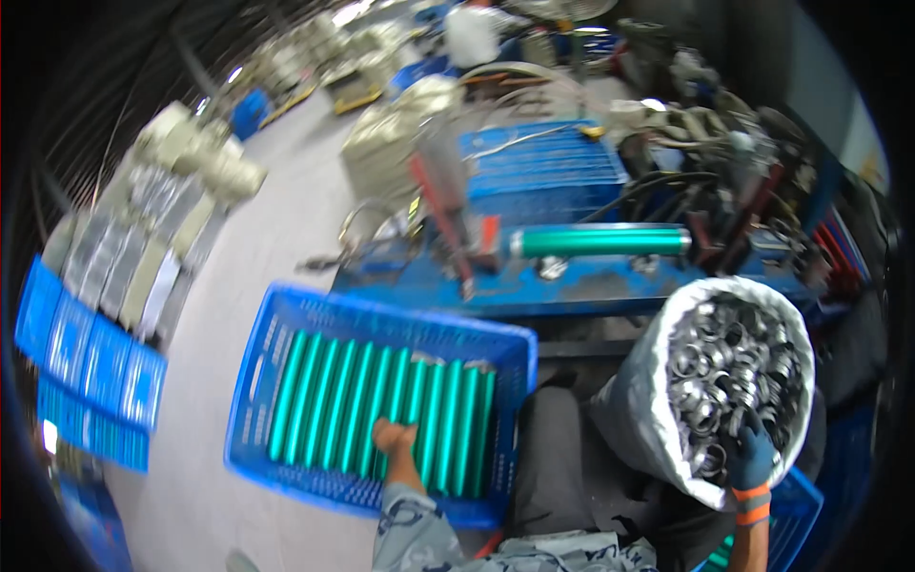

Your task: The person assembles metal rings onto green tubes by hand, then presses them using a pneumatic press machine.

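Left hand (393, 437) on green cylinders (381, 410), blue crate (250, 381)

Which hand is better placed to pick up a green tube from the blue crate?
Left. The left hand already rests on the green tubes in the blue crate; the gloved right hand is in the sack of metal rings.

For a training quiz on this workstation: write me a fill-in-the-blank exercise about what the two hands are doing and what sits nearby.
1. The bare left hand rests on green cylinders lying in a ____ plastic crate.
2. The right hand, wearing a blue glove, reaches into a white ____ full of metal rings.
3. One more green cylinder lies on the blue ____ beyond the crate.

Missing words: blue; bag; bench
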`<action>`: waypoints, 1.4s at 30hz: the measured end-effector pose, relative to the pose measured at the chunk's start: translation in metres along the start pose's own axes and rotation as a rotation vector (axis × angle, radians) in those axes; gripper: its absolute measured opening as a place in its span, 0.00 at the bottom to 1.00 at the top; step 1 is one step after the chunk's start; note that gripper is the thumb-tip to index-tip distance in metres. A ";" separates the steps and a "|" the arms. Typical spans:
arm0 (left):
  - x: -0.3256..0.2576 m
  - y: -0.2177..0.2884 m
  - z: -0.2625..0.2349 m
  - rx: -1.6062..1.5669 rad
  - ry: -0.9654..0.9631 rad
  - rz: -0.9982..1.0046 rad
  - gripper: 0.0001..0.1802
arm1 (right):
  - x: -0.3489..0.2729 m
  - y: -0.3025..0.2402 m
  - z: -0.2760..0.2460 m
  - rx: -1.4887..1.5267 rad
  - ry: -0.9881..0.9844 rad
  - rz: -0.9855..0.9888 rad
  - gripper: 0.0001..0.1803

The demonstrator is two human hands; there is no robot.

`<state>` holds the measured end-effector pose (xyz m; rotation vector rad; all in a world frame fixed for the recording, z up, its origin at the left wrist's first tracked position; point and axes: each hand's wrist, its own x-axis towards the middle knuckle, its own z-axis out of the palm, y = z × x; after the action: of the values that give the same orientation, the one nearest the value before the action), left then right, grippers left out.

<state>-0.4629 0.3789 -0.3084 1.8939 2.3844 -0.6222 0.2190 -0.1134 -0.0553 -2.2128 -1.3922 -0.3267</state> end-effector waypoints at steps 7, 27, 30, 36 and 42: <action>-0.026 -0.003 -0.013 -0.235 0.071 -0.185 0.59 | 0.018 -0.006 -0.036 0.055 -0.027 0.007 0.16; -0.057 0.024 -0.022 -0.109 0.036 -0.181 0.66 | 0.014 -0.011 -0.076 0.052 -0.195 0.090 0.54; -0.043 0.013 -0.016 -0.190 -0.016 -0.157 0.61 | 0.007 -0.009 -0.065 0.048 -0.164 0.016 0.51; -0.014 0.006 0.015 -0.344 0.079 -0.064 0.74 | 0.025 -0.026 -0.041 0.190 -0.179 0.143 0.47; -0.037 -0.006 0.029 -0.508 -0.205 -0.139 0.77 | 0.021 -0.035 -0.005 0.205 -0.194 0.131 0.46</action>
<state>-0.4654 0.3336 -0.3231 1.3952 2.2722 -0.1724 0.1979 -0.0873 -0.0314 -2.1955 -1.3046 0.0755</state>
